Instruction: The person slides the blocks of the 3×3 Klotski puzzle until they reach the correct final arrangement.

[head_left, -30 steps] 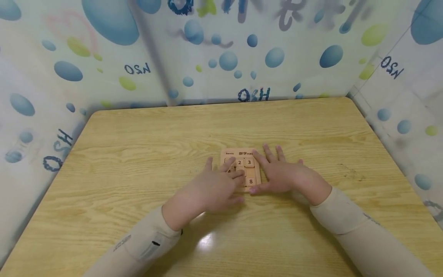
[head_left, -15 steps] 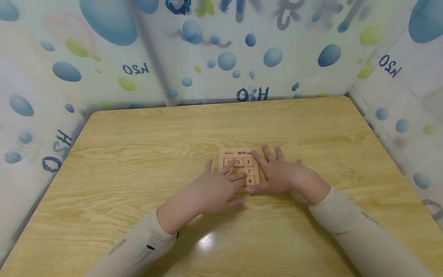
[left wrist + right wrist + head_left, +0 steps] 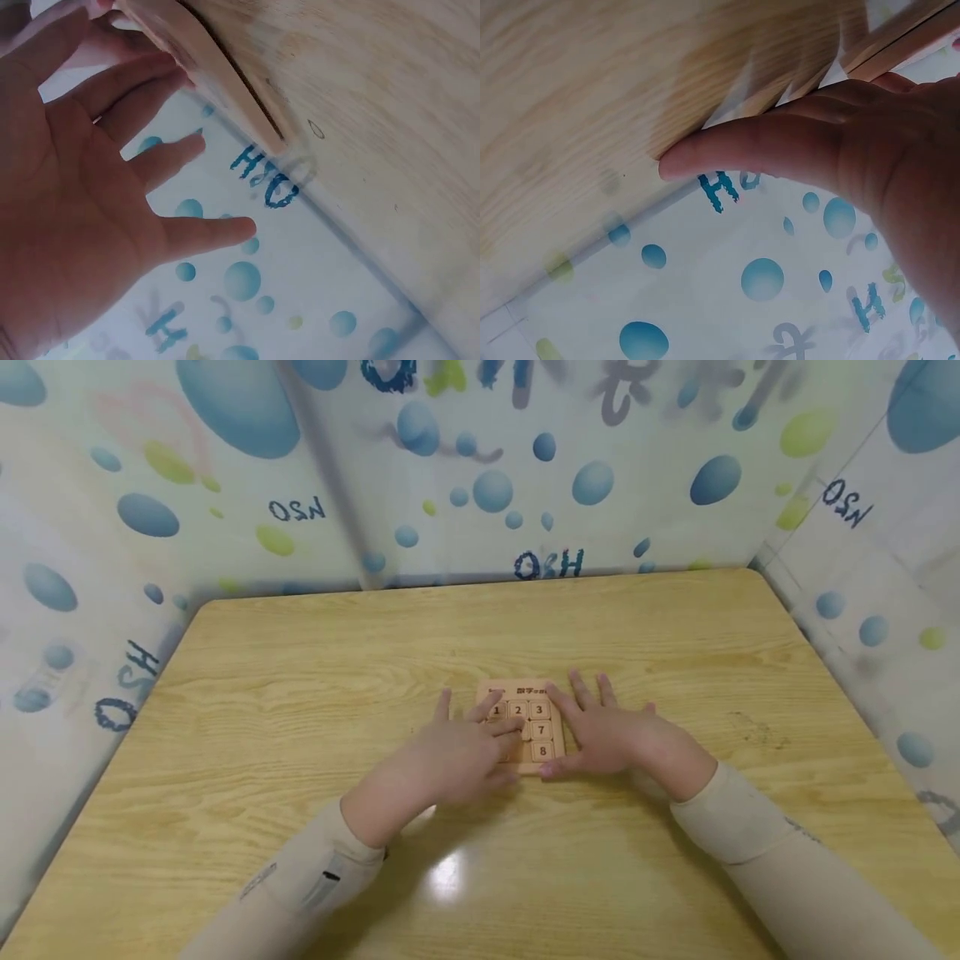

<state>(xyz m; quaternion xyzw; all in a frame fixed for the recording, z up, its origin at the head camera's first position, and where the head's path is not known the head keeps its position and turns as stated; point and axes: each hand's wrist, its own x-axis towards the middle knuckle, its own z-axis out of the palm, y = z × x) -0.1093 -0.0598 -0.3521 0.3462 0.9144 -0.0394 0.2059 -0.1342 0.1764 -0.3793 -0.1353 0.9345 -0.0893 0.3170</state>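
A small wooden sliding number puzzle [image 3: 558, 747] lies flat on the table in the head view. Tiles 1, 2 and 3 form its top row, with 7 and 8 down the right column. My left hand [image 3: 457, 760] reaches over the left and middle columns, fingers spread, one fingertip on the centre tile; it hides several tiles. Beside the puzzle's right edge, my right hand [image 3: 611, 739] rests with index finger at the upper corner and thumb at the lower one. The left wrist view shows the puzzle's edge [image 3: 232, 82] past the spread fingers.
The light wood-grain table [image 3: 337, 660] extends on all sides of the puzzle. Walls with blue and green bubble prints [image 3: 491, 492] enclose its back, left and right edges.
Tile 7 has shifted right from the centre into the right column, then another tile has come up into the centre. My left hand has drawn slightly up and left; the right stays put.
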